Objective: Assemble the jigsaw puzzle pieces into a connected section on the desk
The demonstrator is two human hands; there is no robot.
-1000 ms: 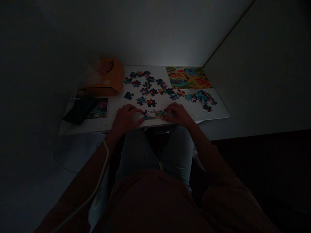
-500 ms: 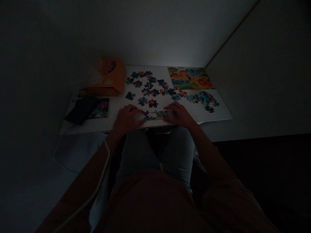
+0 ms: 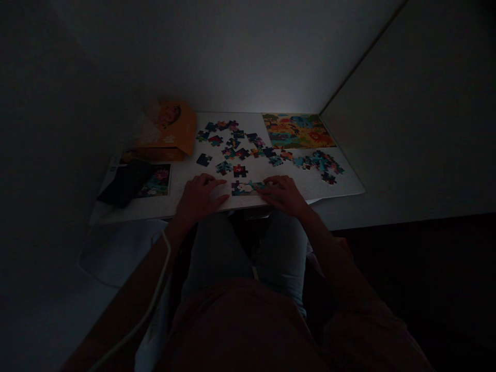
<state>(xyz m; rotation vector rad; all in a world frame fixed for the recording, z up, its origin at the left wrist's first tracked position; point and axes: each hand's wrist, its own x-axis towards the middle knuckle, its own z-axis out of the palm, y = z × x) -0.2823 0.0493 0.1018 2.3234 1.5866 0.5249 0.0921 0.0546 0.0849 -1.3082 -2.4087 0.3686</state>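
A short strip of joined jigsaw pieces (image 3: 245, 188) lies flat near the front edge of the white table. My left hand (image 3: 201, 196) rests just left of the strip, thumb and fingers apart, with a small gap to its end. On the strip's right end sit the fingertips of my right hand (image 3: 284, 194); they cover part of it. A red and dark jigsaw piece (image 3: 240, 170) lies right behind the strip, with a teal piece (image 3: 223, 168) to its left. Several more loose pieces (image 3: 242, 153) are scattered farther back.
At the back left stands an orange box (image 3: 178, 129) with clear plastic beside it. A dark flat pouch (image 3: 126, 183) partly covers a picture card (image 3: 159, 181). A colourful animal picture (image 3: 298, 130) lies back right, before a heap of puzzle pieces (image 3: 323, 161). Walls border the table behind and right.
My left hand has drawn back a little from the strip's left end. My right hand has slid slightly left over its right end. The whole view has shifted slightly.
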